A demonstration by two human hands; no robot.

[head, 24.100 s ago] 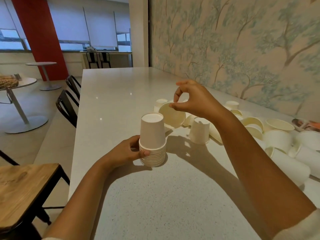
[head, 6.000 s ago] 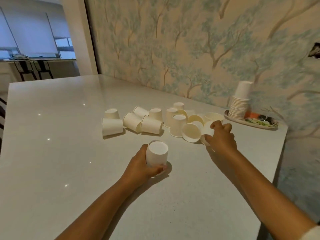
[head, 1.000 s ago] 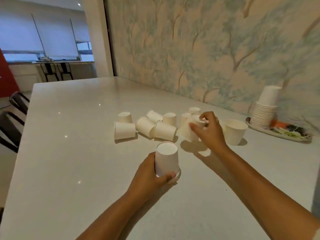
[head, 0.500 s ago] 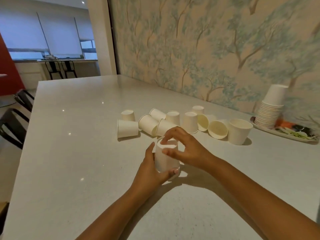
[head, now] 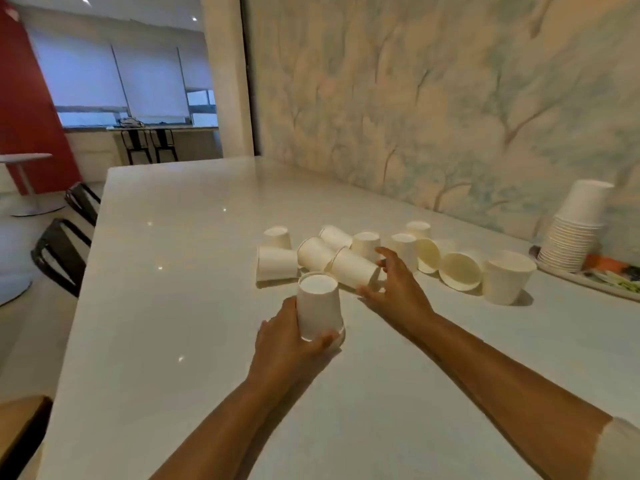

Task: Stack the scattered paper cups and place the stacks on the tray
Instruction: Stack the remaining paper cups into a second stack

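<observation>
My left hand (head: 289,344) grips a short upside-down stack of white paper cups (head: 318,306) standing on the white table (head: 173,306). My right hand (head: 394,289) reaches past it with fingers spread around the open end of a cup lying on its side (head: 351,266); nothing is lifted. Several more white cups (head: 429,254) lie or stand scattered behind, one upright (head: 507,277) at the right. A tall upside-down cup stack (head: 576,226) stands on the tray (head: 585,278) by the wall.
The wallpapered wall runs along the table's right side. Black chairs (head: 62,251) stand at the left edge, with a wooden seat (head: 17,431) at the bottom left. The tray also holds colourful printed items (head: 616,277).
My right hand has left the top of the held stack and moved forward to the cup on its side. The left hand stays on the stack.
</observation>
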